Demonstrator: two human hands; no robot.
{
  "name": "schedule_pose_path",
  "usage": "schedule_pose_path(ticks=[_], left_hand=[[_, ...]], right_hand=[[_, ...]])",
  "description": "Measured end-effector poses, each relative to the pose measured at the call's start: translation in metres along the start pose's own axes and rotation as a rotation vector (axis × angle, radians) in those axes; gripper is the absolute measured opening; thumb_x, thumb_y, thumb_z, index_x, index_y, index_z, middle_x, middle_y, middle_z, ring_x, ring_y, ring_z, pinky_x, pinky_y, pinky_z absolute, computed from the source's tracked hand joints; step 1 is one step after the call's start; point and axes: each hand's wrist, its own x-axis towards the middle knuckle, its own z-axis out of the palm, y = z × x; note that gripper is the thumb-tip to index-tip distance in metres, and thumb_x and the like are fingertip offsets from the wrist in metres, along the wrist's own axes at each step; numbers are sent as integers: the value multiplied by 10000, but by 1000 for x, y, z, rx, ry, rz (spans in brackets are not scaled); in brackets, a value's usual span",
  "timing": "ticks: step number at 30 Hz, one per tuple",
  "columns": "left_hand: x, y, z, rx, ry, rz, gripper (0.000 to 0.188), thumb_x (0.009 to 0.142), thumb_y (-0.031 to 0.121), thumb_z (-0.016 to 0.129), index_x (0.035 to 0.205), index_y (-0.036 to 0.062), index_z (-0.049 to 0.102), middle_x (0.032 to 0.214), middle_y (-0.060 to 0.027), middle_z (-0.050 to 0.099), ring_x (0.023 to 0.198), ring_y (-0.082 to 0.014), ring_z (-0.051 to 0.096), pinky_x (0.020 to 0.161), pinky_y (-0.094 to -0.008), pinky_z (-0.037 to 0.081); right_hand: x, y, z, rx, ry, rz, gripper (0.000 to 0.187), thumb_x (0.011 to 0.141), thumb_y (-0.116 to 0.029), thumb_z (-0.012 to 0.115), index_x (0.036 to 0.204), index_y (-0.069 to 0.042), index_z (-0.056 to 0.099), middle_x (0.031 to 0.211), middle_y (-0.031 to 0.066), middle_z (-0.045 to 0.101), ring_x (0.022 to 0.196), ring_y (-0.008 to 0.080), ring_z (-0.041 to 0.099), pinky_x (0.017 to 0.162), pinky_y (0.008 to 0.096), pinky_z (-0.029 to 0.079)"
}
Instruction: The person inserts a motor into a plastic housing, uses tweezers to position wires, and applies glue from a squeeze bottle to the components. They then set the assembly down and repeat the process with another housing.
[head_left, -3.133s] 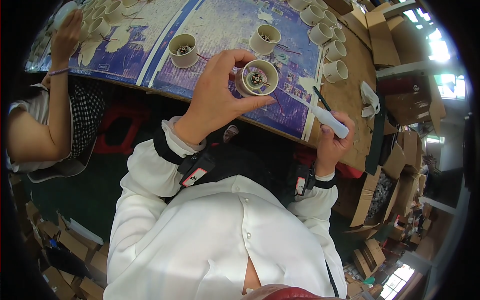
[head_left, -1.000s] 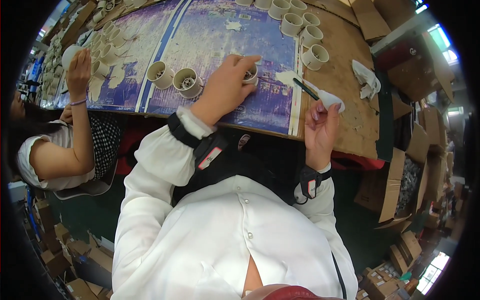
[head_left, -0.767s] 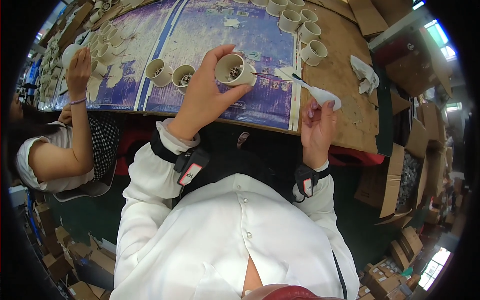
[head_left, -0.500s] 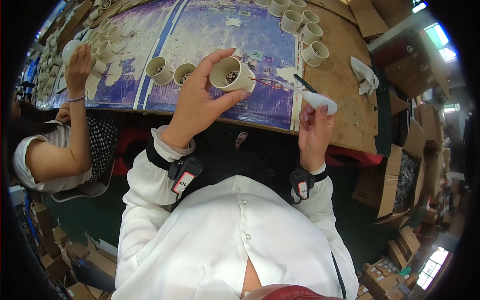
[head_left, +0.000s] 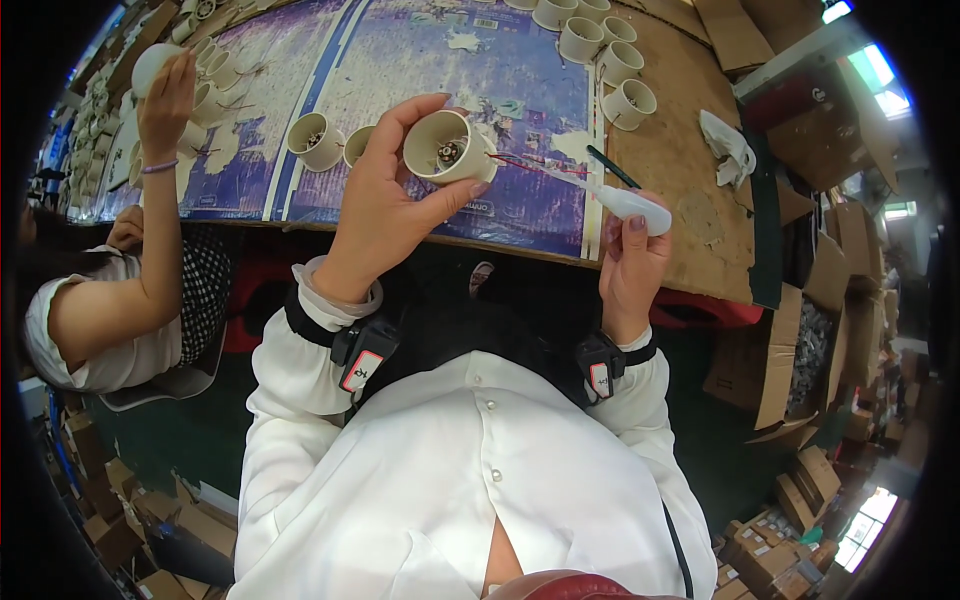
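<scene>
My left hand [head_left: 375, 220] is closed around a cream plastic cup-shaped housing [head_left: 425, 140], its open mouth tilted toward me. Inside sits a small round metal part [head_left: 450, 152], like a motor. Thin red and dark wires [head_left: 510, 160] stick out from the housing's right side. My right hand [head_left: 633, 265] grips a small white squeeze bottle [head_left: 640, 208] with a long translucent nozzle. The nozzle points left at the wires; whether its tip touches them I cannot tell. Two similar housings stand on the table beside my left hand, the nearer one [head_left: 315, 142] fully visible.
More cream housings [head_left: 629, 104] line the table's far right. A dark green pen-like stick [head_left: 612, 166] and a crumpled white cloth [head_left: 727, 148] lie on the right. At left, a co-worker's hand [head_left: 167, 115] holds a white rounded object [head_left: 155, 68]. An open carton [head_left: 780, 360] stands at right.
My left hand has shifted slightly left with the housing, turning its mouth a little more toward me. The bottle in my right hand has tilted slightly. The co-worker's raised hand has moved up and right.
</scene>
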Motion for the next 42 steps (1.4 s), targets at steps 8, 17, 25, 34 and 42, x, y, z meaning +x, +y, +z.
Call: schedule_pose_path(ticks=[8, 17, 25, 34, 42], left_hand=[[-1, 2, 3, 29, -11, -1, 675, 753, -43, 727, 1332, 28, 388, 1292, -122, 516, 1155, -210, 543, 996, -329, 439], [1, 5, 5, 26, -9, -2, 672, 748, -43, 728, 1327, 28, 392, 1276, -120, 527, 1150, -208, 546, 997, -324, 436], [0, 8, 8, 214, 52, 98, 658, 711, 92, 790, 1278, 43, 461, 1203, -103, 558, 1086, -223, 572, 925, -313, 449], [0, 14, 13, 490, 75, 305, 613, 698, 116, 781, 1241, 59, 504, 1193, -121, 555, 1079, -314, 532, 911, -364, 440], [-1, 10, 9, 527, 95, 334, 611, 702, 136, 775, 1245, 61, 506, 1173, -136, 562, 1075, -328, 521, 912, -389, 430]], right_hand=[[-1, 0, 2, -2, 13, 18, 276, 938, -233, 601, 1129, -44, 541, 827, 9, 554, 674, 54, 461, 558, 176, 335], [0, -2, -1, -14, 2, 21, 271, 937, -228, 603, 1127, -45, 540, 832, 6, 551, 678, 58, 461, 565, 180, 342], [1, 0, -2, -35, 0, 7, 274, 933, -227, 609, 1128, -48, 540, 836, 6, 554, 686, 63, 464, 576, 185, 348], [-2, 5, -8, -7, -7, 23, 297, 927, -249, 619, 1141, -58, 544, 840, 7, 564, 692, 65, 474, 566, 176, 340], [0, 6, -7, -31, -2, 34, 295, 930, -243, 612, 1142, -49, 545, 831, 11, 562, 688, 64, 480, 561, 181, 348]])
